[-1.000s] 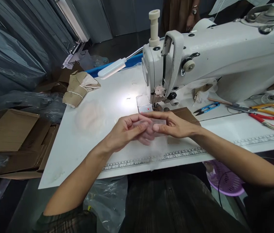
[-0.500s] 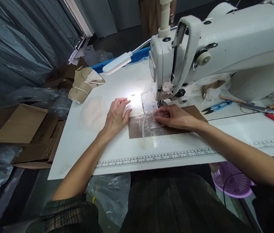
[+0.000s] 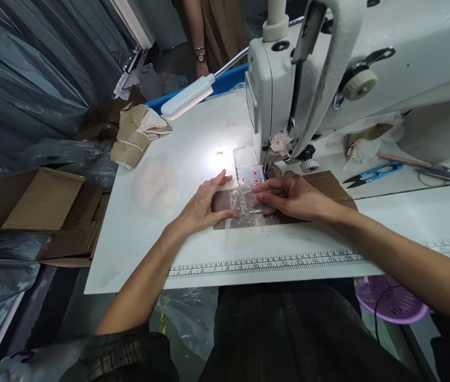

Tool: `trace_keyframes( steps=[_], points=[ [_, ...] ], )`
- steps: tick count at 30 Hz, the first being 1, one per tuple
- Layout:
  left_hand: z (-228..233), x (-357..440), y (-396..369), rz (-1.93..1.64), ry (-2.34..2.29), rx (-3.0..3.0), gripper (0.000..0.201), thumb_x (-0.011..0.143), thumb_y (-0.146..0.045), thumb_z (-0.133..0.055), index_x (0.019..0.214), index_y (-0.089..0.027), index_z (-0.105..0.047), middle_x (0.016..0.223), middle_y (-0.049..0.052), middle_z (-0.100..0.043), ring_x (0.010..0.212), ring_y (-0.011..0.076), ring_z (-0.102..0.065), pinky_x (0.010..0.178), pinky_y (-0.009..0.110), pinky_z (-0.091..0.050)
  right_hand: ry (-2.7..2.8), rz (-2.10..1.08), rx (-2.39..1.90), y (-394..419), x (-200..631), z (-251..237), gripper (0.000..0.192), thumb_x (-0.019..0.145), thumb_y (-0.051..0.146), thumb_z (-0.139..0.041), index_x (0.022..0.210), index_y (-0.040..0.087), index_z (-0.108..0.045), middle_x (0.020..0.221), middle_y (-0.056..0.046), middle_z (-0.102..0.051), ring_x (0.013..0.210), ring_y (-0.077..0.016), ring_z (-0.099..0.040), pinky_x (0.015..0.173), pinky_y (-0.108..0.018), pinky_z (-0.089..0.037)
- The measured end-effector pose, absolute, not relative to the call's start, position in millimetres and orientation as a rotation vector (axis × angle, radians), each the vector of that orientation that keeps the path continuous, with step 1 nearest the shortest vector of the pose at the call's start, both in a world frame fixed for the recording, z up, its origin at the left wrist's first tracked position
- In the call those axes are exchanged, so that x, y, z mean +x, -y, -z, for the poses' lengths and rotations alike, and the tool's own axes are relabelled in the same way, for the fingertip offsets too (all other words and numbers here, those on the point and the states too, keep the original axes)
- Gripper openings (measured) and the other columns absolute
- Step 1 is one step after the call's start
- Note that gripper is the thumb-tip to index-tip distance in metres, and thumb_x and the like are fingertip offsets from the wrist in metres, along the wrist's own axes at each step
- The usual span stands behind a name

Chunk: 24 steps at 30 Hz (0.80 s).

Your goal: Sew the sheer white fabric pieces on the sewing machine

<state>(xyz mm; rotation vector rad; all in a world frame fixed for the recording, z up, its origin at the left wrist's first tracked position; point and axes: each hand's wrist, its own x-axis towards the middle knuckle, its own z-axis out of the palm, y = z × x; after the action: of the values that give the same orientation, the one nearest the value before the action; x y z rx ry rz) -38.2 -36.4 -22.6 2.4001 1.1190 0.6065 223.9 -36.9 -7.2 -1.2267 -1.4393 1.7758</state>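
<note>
Toward front edge of table: brown sheet under film
Left hand: spread, thumb over film
Right hand: pinching film

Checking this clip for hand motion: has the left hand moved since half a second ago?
Yes. The left hand has moved rightward, closer to the red-marked plate, and now reaches over the brown strip.
</note>
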Motion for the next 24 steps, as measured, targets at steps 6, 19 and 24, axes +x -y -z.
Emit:
trace_keyframes(
  steps=[6, 19, 24],
  points=[
    [24, -40, 37, -0.64, -1.115, 2.415, 0.102, 0.079, -0.055, -0.072, 0.156, -0.032, -0.01, 0.146, 0.016, -0.043, 0.126, 0.0332, -0.051, 0.102, 0.054, -0.047, 1.348, -1.868, -1.091, 41, 216, 8, 0.029, 0.082, 0.03, -0.073, 0.109, 0.018, -0.072, 0.09, -0.006, -0.075, 0.067, -0.0136, -0.069, 0.055, -0.022, -0.058],
    [20, -52, 37, -0.692, -1.552, 2.335, 0.101, 0.076, -0.058, -0.074, 0.153, -0.028, -0.016, 0.151, 0.019, -0.037, 0.137, 0.0354, -0.039, 0.109, 0.057, -0.036, 1.008, -1.954, -0.805, 20, 161, -3, 0.015, 0.089, 0.023, -0.052, 0.075, 0.018, -0.055, 0.092, -0.009, -0.07, 0.089, -0.0189, -0.066, 0.089, -0.037, -0.052],
    [18, -57, 31, -1.015, -1.667, 2.112, 0.093, 0.078, -0.066, -0.066, 0.151, -0.027, -0.022, 0.15, 0.019, -0.041, 0.138, 0.0327, -0.042, 0.109, 0.055, -0.035, 0.549, -2.11, -0.57, -1, 126, 1, 0.014, 0.085, 0.015, -0.046, 0.072, 0.02, -0.046, 0.106, -0.014, -0.07, 0.099, -0.0232, -0.068, 0.092, -0.044, -0.054]
  ],
)
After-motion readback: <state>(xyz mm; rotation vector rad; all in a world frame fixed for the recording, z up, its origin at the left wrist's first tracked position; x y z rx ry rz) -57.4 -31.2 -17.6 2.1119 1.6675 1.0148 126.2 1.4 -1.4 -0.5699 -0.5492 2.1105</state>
